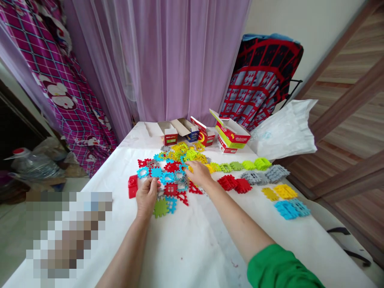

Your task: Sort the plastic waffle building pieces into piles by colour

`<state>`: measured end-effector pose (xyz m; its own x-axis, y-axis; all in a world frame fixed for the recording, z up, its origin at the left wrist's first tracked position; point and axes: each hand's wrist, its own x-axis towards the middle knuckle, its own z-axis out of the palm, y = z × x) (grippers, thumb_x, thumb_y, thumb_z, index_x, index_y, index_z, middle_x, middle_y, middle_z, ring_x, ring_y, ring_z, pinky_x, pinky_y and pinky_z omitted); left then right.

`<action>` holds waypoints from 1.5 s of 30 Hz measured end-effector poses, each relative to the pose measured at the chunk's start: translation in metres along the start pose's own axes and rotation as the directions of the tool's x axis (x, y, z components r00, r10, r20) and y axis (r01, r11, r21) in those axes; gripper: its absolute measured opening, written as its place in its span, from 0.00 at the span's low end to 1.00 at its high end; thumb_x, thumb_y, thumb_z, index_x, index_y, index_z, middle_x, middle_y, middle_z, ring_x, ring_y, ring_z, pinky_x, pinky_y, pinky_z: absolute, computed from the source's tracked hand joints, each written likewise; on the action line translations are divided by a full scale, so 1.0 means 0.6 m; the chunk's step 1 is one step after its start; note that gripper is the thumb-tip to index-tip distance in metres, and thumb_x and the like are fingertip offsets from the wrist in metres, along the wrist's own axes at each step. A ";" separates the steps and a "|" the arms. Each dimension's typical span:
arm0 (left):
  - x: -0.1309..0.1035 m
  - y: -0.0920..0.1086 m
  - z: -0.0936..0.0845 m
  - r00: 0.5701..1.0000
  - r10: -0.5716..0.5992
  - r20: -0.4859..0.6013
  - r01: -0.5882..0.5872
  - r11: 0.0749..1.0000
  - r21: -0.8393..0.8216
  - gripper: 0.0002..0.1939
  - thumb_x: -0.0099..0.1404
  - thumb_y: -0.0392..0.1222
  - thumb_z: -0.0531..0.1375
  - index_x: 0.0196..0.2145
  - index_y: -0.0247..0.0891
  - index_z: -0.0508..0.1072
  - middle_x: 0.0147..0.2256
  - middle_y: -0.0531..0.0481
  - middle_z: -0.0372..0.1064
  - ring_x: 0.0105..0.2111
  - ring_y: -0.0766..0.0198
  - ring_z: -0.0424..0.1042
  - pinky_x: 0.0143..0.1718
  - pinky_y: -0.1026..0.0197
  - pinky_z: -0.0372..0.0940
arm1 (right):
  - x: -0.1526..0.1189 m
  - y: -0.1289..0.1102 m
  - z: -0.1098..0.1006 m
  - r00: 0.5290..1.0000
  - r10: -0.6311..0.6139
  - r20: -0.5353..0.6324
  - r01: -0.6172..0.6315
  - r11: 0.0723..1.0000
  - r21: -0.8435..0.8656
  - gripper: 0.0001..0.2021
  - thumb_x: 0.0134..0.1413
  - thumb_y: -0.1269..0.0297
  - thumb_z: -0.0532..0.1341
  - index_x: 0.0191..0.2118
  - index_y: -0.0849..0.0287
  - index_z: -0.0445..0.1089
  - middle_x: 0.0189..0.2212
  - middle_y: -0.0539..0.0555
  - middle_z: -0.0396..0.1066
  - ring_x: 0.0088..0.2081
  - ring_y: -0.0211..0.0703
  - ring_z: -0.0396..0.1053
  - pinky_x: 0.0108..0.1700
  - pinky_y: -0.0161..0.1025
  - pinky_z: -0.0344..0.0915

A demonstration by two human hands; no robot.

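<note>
Two hands at a heap of plastic tiles, mid-bench.
Left hand point(146, 197): forearm extended, fingers curled shut on a grey tile point(160, 193) at the heap's point(171, 170) near edge. Right hand point(198, 173): arm stretched forward, palm down, fingers spread loose over yellow tiles point(192, 155), grip holding nothing.
</note>
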<state>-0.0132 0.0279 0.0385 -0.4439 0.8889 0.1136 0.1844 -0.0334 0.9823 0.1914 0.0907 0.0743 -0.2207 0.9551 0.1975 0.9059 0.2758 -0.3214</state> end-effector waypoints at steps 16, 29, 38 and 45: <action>0.002 -0.021 0.005 0.999 -0.023 0.032 0.024 0.999 -0.028 0.21 0.58 0.59 0.59 0.32 0.37 0.77 0.23 0.51 0.73 0.21 0.66 0.71 0.23 0.66 0.67 | 0.176 -0.029 0.045 0.965 0.137 0.224 -0.092 0.975 -0.202 0.33 0.52 0.50 0.63 0.63 0.49 0.59 0.58 0.58 0.66 0.57 0.55 0.64 0.55 0.50 0.60; -0.001 -0.017 0.003 0.998 -0.041 0.048 0.043 0.999 -0.029 0.22 0.58 0.61 0.58 0.33 0.37 0.77 0.24 0.50 0.73 0.23 0.64 0.72 0.25 0.64 0.68 | 0.096 -0.010 -0.024 0.938 -0.170 0.302 0.208 0.973 -0.098 0.31 0.48 0.48 0.66 0.58 0.49 0.67 0.55 0.55 0.69 0.55 0.54 0.66 0.56 0.47 0.61; 0.006 -0.015 0.010 0.996 -0.083 -0.021 0.080 0.990 -0.112 0.24 0.53 0.63 0.62 0.31 0.37 0.77 0.22 0.50 0.72 0.21 0.64 0.70 0.20 0.65 0.66 | 0.231 0.055 -0.013 0.978 0.114 0.174 -0.087 0.984 -0.156 0.25 0.56 0.52 0.61 0.57 0.55 0.68 0.56 0.58 0.69 0.56 0.50 0.67 0.56 0.40 0.61; 0.011 -0.031 0.011 0.997 -0.074 -0.011 0.072 0.989 -0.131 0.25 0.54 0.64 0.61 0.31 0.37 0.78 0.22 0.50 0.72 0.21 0.64 0.70 0.23 0.64 0.68 | 0.330 0.044 0.047 0.934 0.253 0.252 -0.215 0.962 -0.169 0.40 0.45 0.41 0.65 0.60 0.61 0.64 0.58 0.67 0.66 0.57 0.60 0.66 0.53 0.47 0.65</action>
<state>-0.0135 0.0373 0.0196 -0.4655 0.8840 0.0425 0.0360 -0.0290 0.9989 0.1613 0.2900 0.0791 -0.0682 0.9891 -0.1306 0.9799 0.0418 -0.1951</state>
